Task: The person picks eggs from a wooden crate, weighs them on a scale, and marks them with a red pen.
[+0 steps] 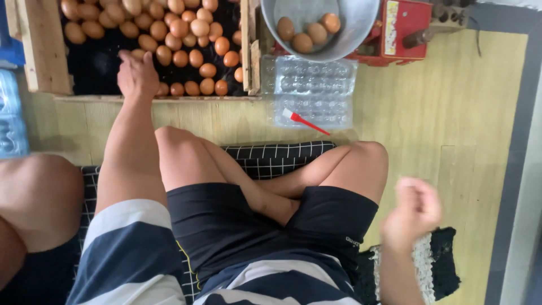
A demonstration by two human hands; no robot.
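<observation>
Left hand (137,74) upper left of frame, fingers curled down among brown eggs (186,34) in wooden crate (48,51); whether it grips one, cannot tell. Right hand (411,212) lower right, blurred, loosely closed, holding nothing visible. Metal bowl (350,34) with four eggs top centre. Clear plastic egg tray (313,93) below it, red brush (304,121) lying on the tray.
</observation>
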